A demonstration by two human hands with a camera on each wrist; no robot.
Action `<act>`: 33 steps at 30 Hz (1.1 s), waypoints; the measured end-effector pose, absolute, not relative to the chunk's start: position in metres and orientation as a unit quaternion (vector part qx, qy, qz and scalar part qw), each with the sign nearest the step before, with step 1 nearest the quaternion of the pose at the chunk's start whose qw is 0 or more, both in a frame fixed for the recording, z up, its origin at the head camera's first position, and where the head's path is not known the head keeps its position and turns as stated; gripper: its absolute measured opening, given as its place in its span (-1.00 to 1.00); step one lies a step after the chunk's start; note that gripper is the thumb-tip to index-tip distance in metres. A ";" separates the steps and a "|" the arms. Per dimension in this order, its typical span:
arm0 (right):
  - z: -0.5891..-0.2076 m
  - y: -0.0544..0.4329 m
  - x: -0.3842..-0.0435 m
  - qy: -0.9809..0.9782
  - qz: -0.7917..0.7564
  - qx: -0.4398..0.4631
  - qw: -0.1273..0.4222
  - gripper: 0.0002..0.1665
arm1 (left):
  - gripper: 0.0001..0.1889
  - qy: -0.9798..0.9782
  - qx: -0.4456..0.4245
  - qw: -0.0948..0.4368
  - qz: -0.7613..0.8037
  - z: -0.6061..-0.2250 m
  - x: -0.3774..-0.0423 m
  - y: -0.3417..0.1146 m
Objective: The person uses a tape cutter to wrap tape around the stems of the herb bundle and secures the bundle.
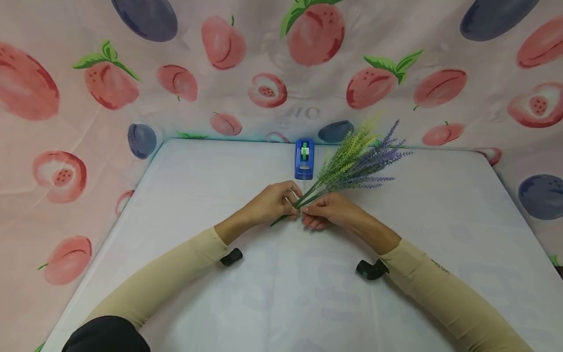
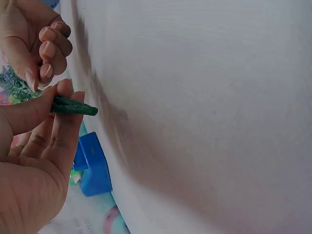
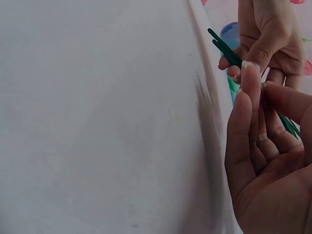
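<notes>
A bunch of artificial lavender, with yellow-green sprigs [image 1: 345,154] and purple sprigs [image 1: 378,159], slants up to the right over the table in the head view. My left hand [image 1: 273,201] pinches its green stems [image 2: 78,107] close to their lower ends, between thumb and fingers. Just above that grip, my right hand [image 1: 336,210] has its thumb and fingertips together at the stems. In the right wrist view the thumb meets the fingers over a bit of green, and the stems [image 3: 226,52] stick out past the left hand. The right fingers partly hide what lies in their pinch.
A blue tape dispenser [image 1: 304,168] with a green core stands near the table's back edge, just beyond the hands. White cloth covers the table [image 1: 281,293]. A fruit-printed curtain [image 1: 246,107] hangs behind and along the left side.
</notes>
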State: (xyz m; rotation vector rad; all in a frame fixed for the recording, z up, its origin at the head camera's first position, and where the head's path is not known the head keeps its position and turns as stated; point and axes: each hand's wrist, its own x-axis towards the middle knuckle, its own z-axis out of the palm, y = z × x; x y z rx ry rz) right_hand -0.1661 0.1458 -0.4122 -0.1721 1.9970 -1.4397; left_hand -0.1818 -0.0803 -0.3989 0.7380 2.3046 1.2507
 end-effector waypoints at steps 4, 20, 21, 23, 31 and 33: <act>-0.411 0.143 -0.162 0.766 -0.556 -0.081 0.311 -0.59 | -0.67 0.830 0.267 0.202 0.446 -0.398 -0.182 -0.079; -0.399 0.126 -0.154 0.934 -0.243 -0.250 -0.075 -0.89 | -0.75 0.829 0.263 0.201 0.450 -0.395 -0.189 -0.079; -0.399 0.126 -0.154 0.934 -0.233 -0.256 -0.086 -0.90 | -0.75 0.830 0.263 0.200 0.450 -0.395 -0.189 -0.079; -0.400 0.126 -0.155 0.933 -0.224 -0.264 -0.100 -0.92 | -0.75 0.829 0.257 0.201 0.454 -0.395 -0.190 -0.079; -0.404 0.125 -0.158 0.928 -0.178 -0.286 -0.161 -0.90 | -0.77 0.814 0.211 0.224 0.493 -0.392 -0.192 -0.081; -0.405 0.124 -0.158 0.927 -0.145 -0.294 -0.181 -0.89 | -0.77 0.810 0.208 0.229 0.498 -0.393 -0.193 -0.081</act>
